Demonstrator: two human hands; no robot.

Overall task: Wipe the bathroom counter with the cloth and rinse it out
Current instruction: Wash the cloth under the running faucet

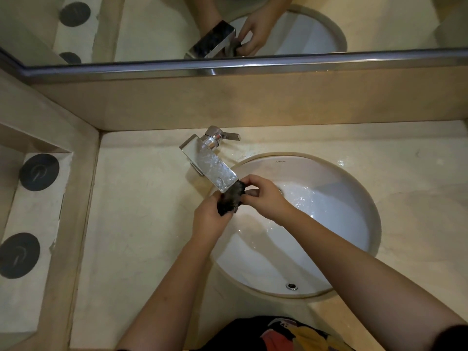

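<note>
A small dark wet cloth [231,200] is bunched just under the spout of the chrome faucet [211,167], over the left rim of the white oval sink [354,224]. My left hand [209,220] grips its lower end from below. My right hand [263,196] pinches its upper right edge with thumb and fingers. Water runs along the open spout and shimmers in the basin. The beige stone counter [141,224] surrounds the sink.
The faucet lever [229,136] points right. A drain [291,286] sits at the basin's near side. A recessed ledge at left holds two dark round discs [39,172] [19,255]. A mirror [152,29] with a metal frame runs along the back wall.
</note>
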